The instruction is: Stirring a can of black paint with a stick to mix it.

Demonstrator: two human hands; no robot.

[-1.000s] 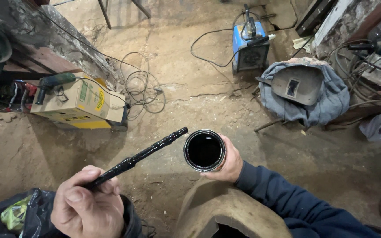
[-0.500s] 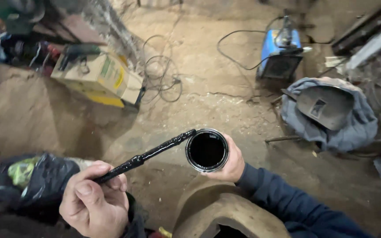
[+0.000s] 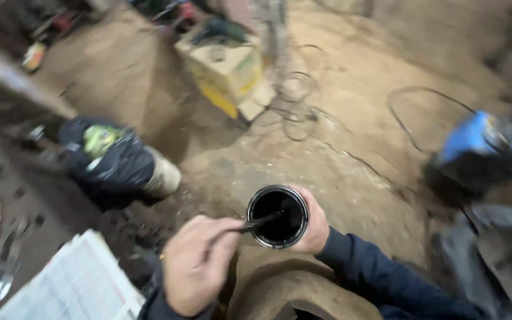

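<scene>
Head view, nearest first: your left hand [image 3: 195, 266] is closed around the handle of a thin black stick [image 3: 262, 221], whose far end dips over the rim into the round black can [image 3: 278, 216]. Your right hand [image 3: 314, 228] is wrapped around that can from the right side and holds it up in the air above a tan curved object [image 3: 280, 290] at the bottom edge; what that object is I cannot tell.

The can is open, with no lid in view, and holds a glossy black liquid that looks like paint, though the level is hard to judge. That is the main risk, as I judge it: only one hand supports the can, so a hard stir or a push against the wall could tip it and spill liquid down your dark blue sleeve [image 3: 380, 278]. Drips off the stick could also land on the white printed paper [image 3: 72, 284] to your lower left.

Farther out, a dark bag [image 3: 111, 160] lies on the dirt floor [image 3: 327, 118] with something green showing at its top. Beyond it stands a yellow cardboard box [image 3: 229, 74] with a tool lying on it; its contents are hidden. Loose cables [image 3: 294, 101] coil beside the box, and a blue machine [image 3: 475, 151] sits to the right, both easy to trip over with an open can in hand.
</scene>
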